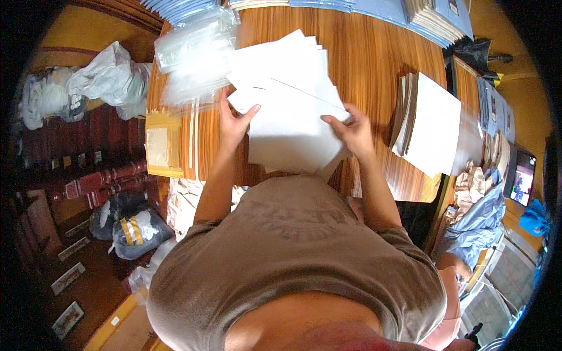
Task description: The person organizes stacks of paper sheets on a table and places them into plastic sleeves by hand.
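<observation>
A loose stack of white paper sheets [287, 105] lies fanned out on the wooden table [374, 64] in front of me. My left hand [234, 120] grips the stack's left edge, thumb on top. My right hand [351, 131] holds the top sheet at its right edge, fingers curled over it. Both forearms come up from my grey shirt at the lower middle.
Clear plastic bags [193, 50] pile at the table's left. Right of the sheets stands a stack of white booklets [427, 123]. Blue-covered stacks [433, 17] line the far edge. Yellow-edged card pieces [161, 146] lie at the left edge. Another person [451, 281] is at lower right.
</observation>
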The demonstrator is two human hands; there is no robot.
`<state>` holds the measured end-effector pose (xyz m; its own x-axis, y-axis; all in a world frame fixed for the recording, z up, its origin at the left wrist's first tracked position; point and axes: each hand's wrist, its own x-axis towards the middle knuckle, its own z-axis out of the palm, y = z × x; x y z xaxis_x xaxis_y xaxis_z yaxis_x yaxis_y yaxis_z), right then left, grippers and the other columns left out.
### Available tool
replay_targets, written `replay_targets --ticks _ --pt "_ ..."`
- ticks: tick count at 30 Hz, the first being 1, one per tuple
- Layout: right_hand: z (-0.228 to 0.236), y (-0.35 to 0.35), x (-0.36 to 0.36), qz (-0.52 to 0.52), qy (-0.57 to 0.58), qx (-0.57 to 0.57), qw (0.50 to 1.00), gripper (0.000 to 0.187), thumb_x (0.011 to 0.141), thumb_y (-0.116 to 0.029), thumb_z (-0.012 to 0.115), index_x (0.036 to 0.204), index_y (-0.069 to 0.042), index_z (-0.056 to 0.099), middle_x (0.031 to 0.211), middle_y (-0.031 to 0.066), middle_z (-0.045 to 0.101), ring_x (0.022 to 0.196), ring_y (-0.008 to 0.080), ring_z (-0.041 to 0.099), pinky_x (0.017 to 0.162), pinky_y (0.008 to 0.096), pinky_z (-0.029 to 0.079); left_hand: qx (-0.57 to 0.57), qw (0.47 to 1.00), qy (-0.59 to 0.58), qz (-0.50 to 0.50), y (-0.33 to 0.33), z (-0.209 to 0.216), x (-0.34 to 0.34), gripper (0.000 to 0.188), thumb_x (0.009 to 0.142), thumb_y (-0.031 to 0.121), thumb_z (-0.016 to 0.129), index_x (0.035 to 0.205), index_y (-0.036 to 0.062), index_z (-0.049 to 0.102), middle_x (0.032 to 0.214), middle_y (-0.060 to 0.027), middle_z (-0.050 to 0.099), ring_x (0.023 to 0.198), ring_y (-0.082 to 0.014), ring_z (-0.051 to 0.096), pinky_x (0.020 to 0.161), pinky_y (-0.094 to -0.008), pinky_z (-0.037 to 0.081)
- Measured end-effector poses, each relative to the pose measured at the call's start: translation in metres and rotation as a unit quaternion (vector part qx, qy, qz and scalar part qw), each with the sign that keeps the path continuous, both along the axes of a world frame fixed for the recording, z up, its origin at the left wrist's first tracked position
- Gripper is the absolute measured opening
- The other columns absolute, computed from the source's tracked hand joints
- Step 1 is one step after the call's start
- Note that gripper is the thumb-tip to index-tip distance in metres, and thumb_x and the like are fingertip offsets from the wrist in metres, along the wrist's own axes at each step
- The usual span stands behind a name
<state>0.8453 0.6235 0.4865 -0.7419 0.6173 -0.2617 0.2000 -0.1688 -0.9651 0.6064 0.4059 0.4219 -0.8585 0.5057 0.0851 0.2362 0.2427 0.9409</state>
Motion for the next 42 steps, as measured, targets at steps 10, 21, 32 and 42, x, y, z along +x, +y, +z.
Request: replay_targets --ticks 10,21,32,42 --pt "0.066 0.013 0.042 -0.118 0.179 0.184 0.959 0.044 0.074 -0.001 0.090 0.111 0.005 0.066 0.101 0.0109 0.074 0.092 0.0182 0.070 0.084 0.0334 0.058 0.116 0.963 -0.037 -0.241 -0.002 0.145 0.021 0.042 0.076 0.004 0.088 0.113 -0.0026 0.069 0.103 -0.0103 0.075 0.094 -0.0143 0.070 0.085 -0.0318 0.057" --pt "-0.005 -0.004 0.101 -0.016 0.164 0.073 0.984 0.045 0.069 0.000 0.092 0.109 0.004 0.071 0.100 0.0048 0.073 0.094 0.0127 0.066 0.085 0.0297 0.054 0.068 0.959 -0.077 -0.265 -0.034 0.115 0.057 0.053 0.081 0.009 0.085 0.129 -0.0010 0.064 0.122 -0.0102 0.070 0.108 -0.0173 0.067 0.096 -0.0341 0.053" --pt "0.003 0.000 0.114 0.098 -0.061 0.209 0.971 0.043 0.078 -0.027 0.089 0.105 0.002 0.073 0.090 0.0094 0.076 0.081 0.0139 0.069 0.078 0.0316 0.056 0.059 0.969 -0.199 -0.137 -0.030 0.058 0.111 0.027 0.086 0.005 0.081 0.111 -0.0016 0.071 0.104 -0.0042 0.073 0.096 -0.0117 0.066 0.084 -0.0307 0.054" --pt "0.001 0.000 0.122 0.078 -0.257 0.345 0.899 0.036 0.082 -0.035 0.084 0.099 -0.004 0.077 0.081 0.0128 0.074 0.072 0.0203 0.069 0.068 0.0359 0.054 0.171 0.974 -0.145 0.027 -0.041 0.021 0.093 0.020 0.100 0.014 0.067 0.109 -0.0031 0.071 0.105 -0.0055 0.072 0.096 -0.0130 0.064 0.087 -0.0304 0.051"
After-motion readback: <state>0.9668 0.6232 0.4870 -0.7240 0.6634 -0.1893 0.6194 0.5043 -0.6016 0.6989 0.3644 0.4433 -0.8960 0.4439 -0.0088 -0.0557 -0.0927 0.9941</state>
